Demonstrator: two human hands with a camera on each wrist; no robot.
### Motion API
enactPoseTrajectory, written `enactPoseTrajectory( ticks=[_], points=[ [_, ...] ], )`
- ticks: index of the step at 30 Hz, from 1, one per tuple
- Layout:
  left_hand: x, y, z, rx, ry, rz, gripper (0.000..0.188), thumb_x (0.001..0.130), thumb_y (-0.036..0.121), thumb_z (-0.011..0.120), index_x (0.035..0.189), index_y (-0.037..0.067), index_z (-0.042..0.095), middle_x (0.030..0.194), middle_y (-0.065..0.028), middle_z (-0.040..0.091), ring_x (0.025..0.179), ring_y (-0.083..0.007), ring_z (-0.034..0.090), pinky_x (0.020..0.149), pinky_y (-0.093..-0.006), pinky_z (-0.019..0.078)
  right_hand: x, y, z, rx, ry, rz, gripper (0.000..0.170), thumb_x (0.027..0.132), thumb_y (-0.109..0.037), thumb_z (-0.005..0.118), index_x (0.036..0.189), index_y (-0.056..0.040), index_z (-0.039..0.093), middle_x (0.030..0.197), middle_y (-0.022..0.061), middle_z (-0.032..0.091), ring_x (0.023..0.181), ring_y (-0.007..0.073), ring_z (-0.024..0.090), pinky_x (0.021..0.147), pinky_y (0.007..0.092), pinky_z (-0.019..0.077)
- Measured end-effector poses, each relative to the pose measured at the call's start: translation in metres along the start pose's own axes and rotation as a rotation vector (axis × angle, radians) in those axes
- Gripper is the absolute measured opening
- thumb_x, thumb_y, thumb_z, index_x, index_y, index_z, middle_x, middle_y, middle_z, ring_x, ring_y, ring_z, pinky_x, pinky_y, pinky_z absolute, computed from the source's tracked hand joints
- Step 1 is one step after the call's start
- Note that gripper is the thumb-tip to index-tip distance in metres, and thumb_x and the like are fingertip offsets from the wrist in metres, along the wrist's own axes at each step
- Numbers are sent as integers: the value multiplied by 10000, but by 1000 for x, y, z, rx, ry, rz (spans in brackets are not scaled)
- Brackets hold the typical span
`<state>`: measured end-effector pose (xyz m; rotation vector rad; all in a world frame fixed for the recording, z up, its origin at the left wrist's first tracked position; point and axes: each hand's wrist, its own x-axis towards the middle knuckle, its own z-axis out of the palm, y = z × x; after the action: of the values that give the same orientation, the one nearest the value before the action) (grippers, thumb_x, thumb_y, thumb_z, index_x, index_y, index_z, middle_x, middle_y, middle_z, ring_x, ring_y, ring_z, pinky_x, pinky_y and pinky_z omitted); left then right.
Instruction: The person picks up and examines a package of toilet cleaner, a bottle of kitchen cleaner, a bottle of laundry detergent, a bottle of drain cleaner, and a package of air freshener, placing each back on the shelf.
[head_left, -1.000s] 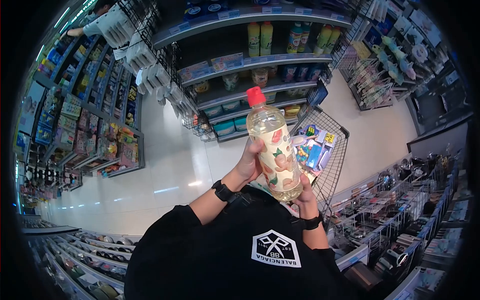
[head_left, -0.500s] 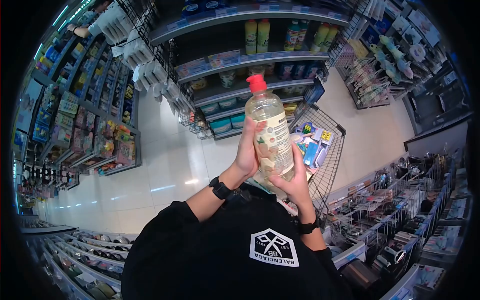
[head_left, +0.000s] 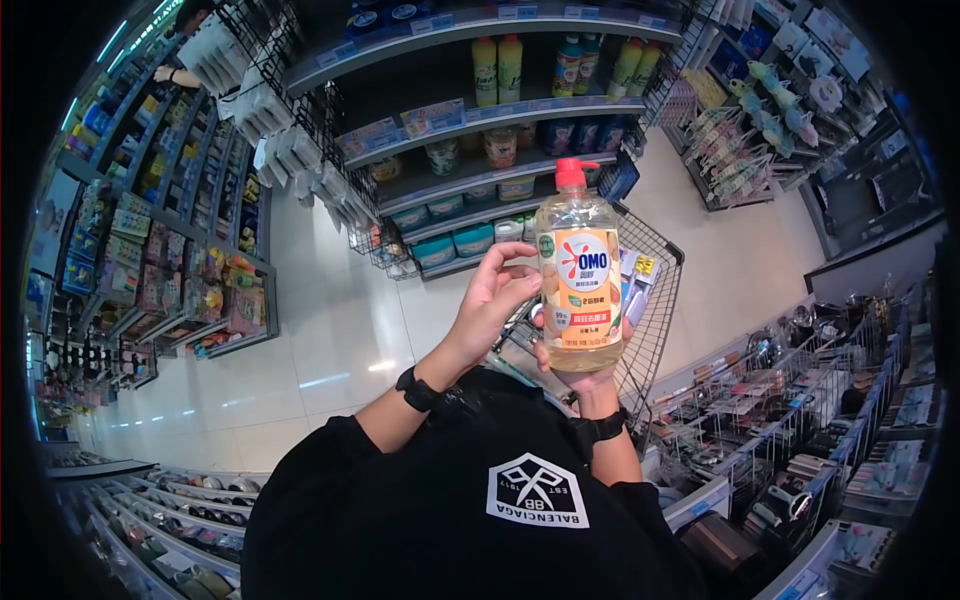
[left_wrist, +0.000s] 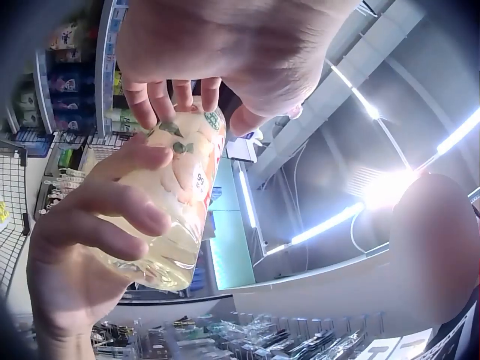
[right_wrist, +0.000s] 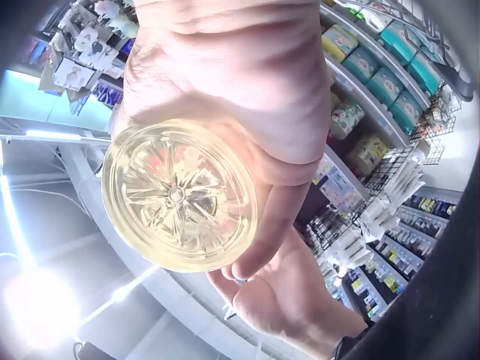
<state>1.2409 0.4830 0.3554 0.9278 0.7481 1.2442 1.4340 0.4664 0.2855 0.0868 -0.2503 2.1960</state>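
A clear bottle of pale yellow liquid [head_left: 590,350], with a red cap and an orange "OMO" label, stands upright with its front label facing the head camera. My right hand [head_left: 578,372] grips its lower part from behind, fingers curled round it in the left wrist view [left_wrist: 90,240]. Relaxed and slightly bent, my left hand's fingers lie at the bottle's left edge; that hand [head_left: 490,305] is not wrapped round it. Whether they touch is unclear. In the right wrist view the bottle's round base [right_wrist: 176,196] shows below my right palm [right_wrist: 232,90].
A wire shopping cart [head_left: 655,340] holding several items stands behind the bottle. Ahead are shelves [head_left: 470,195] of bottles and tubs, with hanging goods on both sides. Racks [head_left: 760,400] stand at the lower right. Another person's arm [head_left: 178,76] shows at the upper left.
The bottle has turned from its back label to its front and shifted right. My left hand has loosened from its side, while my right hand has moved down behind its lower part.
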Motion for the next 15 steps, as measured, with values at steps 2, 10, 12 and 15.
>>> enactPoseTrajectory(
  ticks=[2, 10, 12, 15],
  points=[
    [2, -4, 2, 22, 8, 20, 501, 969, 137, 691, 1401, 61, 448, 1382, -69, 500, 1259, -149, 530, 1027, -317, 462, -2, -1, 4, -15, 41, -10, 1044, 828, -719, 660, 1552, -40, 336, 1298, 359, 565, 838, 509, 669, 675, 538, 602],
    [6, -8, 6, 84, -187, -217, 923, 783, 203, 913, 1512, 40, 372, 1376, -115, 589, 1219, -184, 607, 1037, -354, 511, -33, -19, -26, -349, 100, 111, 1090, 694, -457, 901, 1552, -73, 350, 1443, 192, 525, 1262, 424, 575, 942, 638, 553],
    [8, -14, 2, 179, -286, -195, 943, 739, 203, 943, 1490, 17, 405, 1367, -105, 610, 1254, -197, 598, 1075, -381, 489, -43, -39, -33, -627, 257, 174, 970, 721, -281, 908, 1517, -12, 424, 1399, 145, 598, 1262, 254, 615, 1080, 377, 489],
    [0, -22, 6, 436, -271, -27, 885, 669, 196, 972, 1405, 24, 509, 1281, -105, 673, 1214, -201, 636, 1063, -368, 493, -19, -55, 8, -1364, 161, 255, 643, 733, -142, 912, 1299, -4, 641, 1219, 84, 712, 1099, 202, 667, 1002, 361, 512]
  ],
)
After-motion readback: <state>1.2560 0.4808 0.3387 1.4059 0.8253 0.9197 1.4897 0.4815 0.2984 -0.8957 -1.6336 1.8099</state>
